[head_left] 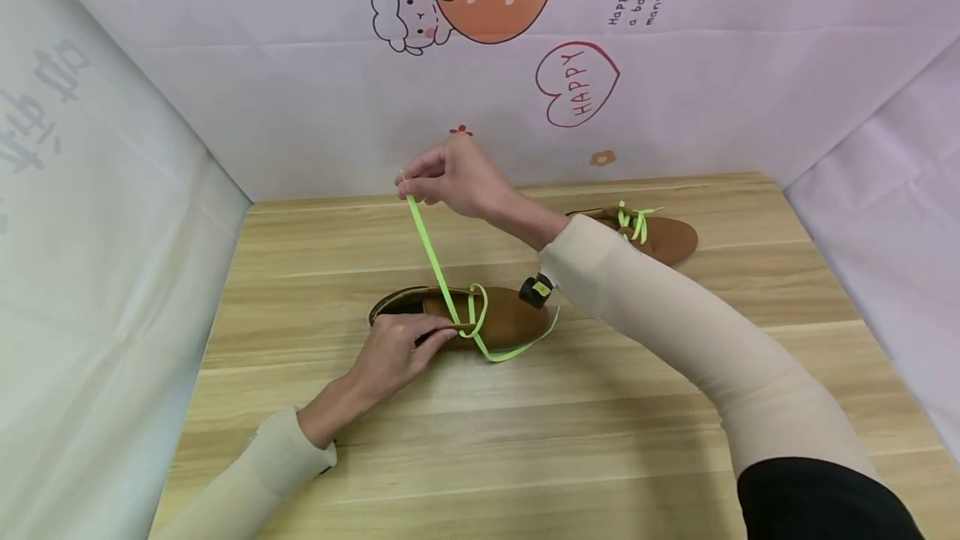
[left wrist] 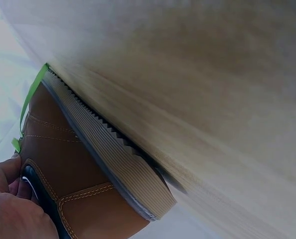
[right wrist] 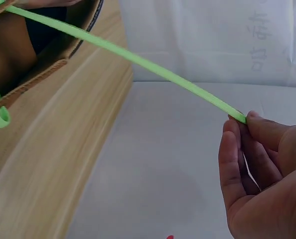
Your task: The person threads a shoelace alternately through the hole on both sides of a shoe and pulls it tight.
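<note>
A brown shoe [head_left: 517, 319] lies on the wooden table, its toe to the right, with a green lace [head_left: 429, 252] through its eyelets. High above the shoe's heel side, the right hand [head_left: 468, 177] pinches one end of the lace, which runs taut down to the shoe. The left hand [head_left: 397, 352] pinches the near eyelet flap between thumb and fingers. In the left wrist view the left hand [left wrist: 13, 209] holds the edge of the shoe [left wrist: 58, 149], sole side showing. The right wrist view shows the right hand [right wrist: 267, 174] with the lace [right wrist: 158, 69] between thumb and fingertips.
A second brown shoe [head_left: 671, 240] with tied green lace stands at the back right, partly behind the right forearm. The other end of the first shoe's lace [head_left: 517, 352] trails on the table near the toe. A printed white cloth [head_left: 322, 107] hangs behind the table [head_left: 480, 457].
</note>
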### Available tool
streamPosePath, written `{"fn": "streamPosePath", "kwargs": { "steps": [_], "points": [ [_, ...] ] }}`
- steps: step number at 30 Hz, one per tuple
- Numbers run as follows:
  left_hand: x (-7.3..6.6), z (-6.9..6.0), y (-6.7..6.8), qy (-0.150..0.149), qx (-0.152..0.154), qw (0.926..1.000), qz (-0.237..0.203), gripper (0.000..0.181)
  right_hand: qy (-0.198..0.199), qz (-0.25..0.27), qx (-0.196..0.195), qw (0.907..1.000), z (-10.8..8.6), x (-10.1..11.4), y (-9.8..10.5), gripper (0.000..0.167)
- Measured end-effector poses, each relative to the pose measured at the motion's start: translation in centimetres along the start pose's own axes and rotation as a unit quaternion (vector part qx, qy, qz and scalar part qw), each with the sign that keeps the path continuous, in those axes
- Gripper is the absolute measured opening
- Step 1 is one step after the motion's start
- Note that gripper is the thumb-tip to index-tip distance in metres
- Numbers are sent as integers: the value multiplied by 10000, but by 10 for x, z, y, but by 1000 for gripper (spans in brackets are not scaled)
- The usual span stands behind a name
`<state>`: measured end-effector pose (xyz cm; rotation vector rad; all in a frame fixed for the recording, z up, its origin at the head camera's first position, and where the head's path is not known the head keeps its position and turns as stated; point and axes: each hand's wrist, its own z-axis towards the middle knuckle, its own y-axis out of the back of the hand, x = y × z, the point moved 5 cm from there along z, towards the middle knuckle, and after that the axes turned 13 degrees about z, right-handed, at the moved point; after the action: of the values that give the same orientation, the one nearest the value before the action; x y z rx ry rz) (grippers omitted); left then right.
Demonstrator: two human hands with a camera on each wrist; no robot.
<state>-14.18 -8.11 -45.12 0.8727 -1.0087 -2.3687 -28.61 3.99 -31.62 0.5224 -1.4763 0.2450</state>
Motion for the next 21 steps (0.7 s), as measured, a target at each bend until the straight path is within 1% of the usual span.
{"fn": "streamPosePath", "kwargs": {
  "steps": [2, 5, 10, 13, 17, 21],
  "points": [
    [0, 0, 0, 0, 3, 10000, 5, 8, 24, 95, -40, 9999, 5, 5, -2, 9],
    [0, 0, 0, 1, 23, 10000, 19, 10, -71, 258, -100, 9996, 12, 9, -5, 9],
    [0, 0, 0, -24, 14, 10000, 67, 12, -236, 265, -35, 9994, 25, 15, -12, 12],
    [0, 0, 0, -41, 7, 10000, 58, 12, -318, 213, 13, 9993, 34, 17, -16, 14],
    [0, 0, 0, -64, 7, 10000, 20, 11, -436, 38, -27, 9990, 48, 19, -22, 14],
    [2, 0, -1, -97, -21, 9999, 28, 9, -435, -192, -16, 9989, 63, 17, -31, 13]
  ]
}}
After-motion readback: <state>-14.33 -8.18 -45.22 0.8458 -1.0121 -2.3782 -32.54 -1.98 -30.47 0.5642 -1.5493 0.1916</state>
